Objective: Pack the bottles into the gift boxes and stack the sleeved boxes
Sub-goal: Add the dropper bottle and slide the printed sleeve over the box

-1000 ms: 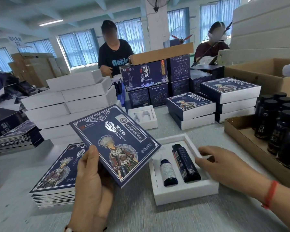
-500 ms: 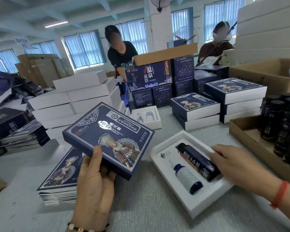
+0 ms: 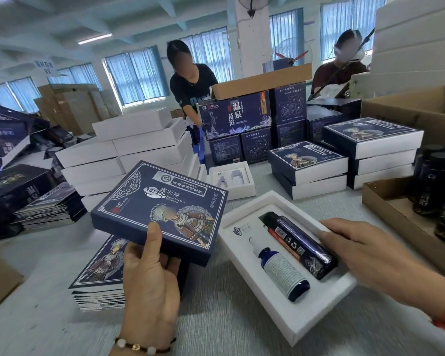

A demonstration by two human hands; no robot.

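My left hand (image 3: 149, 286) grips a dark blue printed sleeve (image 3: 162, 204) by its near edge, tilted above the table. To its right lies an open white gift box (image 3: 316, 317), turned at an angle. Two bottles lie in its insert: a small blue bottle with a white label (image 3: 280, 271) and a longer dark bottle (image 3: 301, 245). My right hand (image 3: 370, 253) reaches over the box's right rim, fingers fairly straight, tips touching the dark bottle. Its thumb is hidden.
A pile of flat sleeves (image 3: 98, 265) lies under my left hand. Sleeved boxes (image 3: 308, 163) stand stacked at the back right, plain white boxes (image 3: 139, 147) at the back left. A cardboard tray (image 3: 385, 201) holds several dark bottles (image 3: 442, 191). Two people work behind the table.
The white gift box has turned anticlockwise under my right hand, which now lies over its right rim. The sleeve in my left hand has tipped flatter and drifted slightly right.
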